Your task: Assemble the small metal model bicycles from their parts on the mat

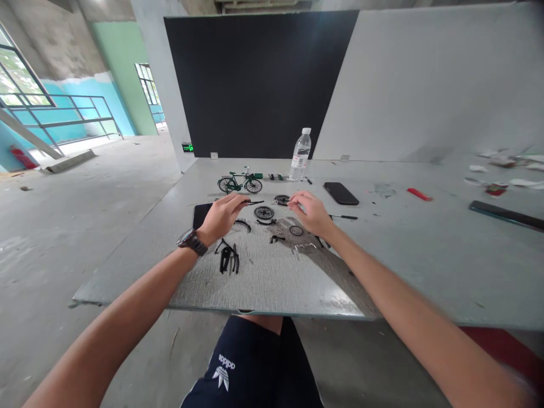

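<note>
My left hand (pixel 225 214), with a dark watch on the wrist, pinches a thin black bicycle part (pixel 256 202) over the table. My right hand (pixel 310 211) has its fingertips pinched together beside a small black spoked wheel (pixel 281 199); whether it grips anything is unclear. Between the hands lies another spoked wheel (pixel 264 212). Nearer to me are a curved black mudguard (pixel 243 225), a thin ring (pixel 296 230) and a small black piece (pixel 277 238). Several black frame parts (pixel 229 258) lie below my left wrist. An assembled green model bicycle (pixel 240 181) stands behind.
A water bottle (pixel 300 156) stands towards the back panel (pixel 263 85). To the right are a phone (pixel 340 193), a black-handled screwdriver (pixel 345 217), a red object (pixel 419 194) and a long dark bar (pixel 508 215). A dark flat object (pixel 200 215) sits behind my left hand.
</note>
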`<state>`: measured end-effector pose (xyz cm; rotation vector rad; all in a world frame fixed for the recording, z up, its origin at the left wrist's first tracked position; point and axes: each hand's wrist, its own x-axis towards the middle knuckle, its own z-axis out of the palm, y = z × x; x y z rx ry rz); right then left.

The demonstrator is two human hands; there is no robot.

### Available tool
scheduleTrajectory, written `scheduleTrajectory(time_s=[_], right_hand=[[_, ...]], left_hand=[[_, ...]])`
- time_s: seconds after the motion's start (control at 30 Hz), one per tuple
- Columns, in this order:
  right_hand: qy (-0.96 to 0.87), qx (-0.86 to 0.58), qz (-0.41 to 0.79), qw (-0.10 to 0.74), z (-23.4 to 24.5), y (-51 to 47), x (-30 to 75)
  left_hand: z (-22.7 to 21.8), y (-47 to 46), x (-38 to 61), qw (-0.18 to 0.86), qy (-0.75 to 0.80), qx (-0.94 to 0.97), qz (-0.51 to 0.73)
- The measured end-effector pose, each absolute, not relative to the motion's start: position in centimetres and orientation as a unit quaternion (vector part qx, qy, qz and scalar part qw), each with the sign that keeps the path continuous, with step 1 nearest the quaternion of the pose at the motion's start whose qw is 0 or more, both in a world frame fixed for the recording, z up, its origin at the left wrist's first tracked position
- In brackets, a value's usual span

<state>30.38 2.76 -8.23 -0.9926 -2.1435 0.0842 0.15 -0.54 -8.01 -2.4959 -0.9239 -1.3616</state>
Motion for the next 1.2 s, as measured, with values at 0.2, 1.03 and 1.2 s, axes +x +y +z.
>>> scheduleTrajectory(time_s=[0.2,1.03,1.2], right_hand=[[-0.858,-0.365,0.045,0.359,-7.9,2.1,30.0],[-0.896,-0.336,0.020,0.289,-7.7,1.3,29.3],[-0.925,-0.281,-0.013,0.255,-7.7,0.3,27.4]], left_hand=[[-8.3,-0.7,0.7,0.065,-0.310,-0.830,-0.458],[-8.6,-1.0,1.2,0.046,-0.330,-0.821,-0.464],[-8.4,-1.1,1.3,0.049,-0.328,-0.819,-0.468]])
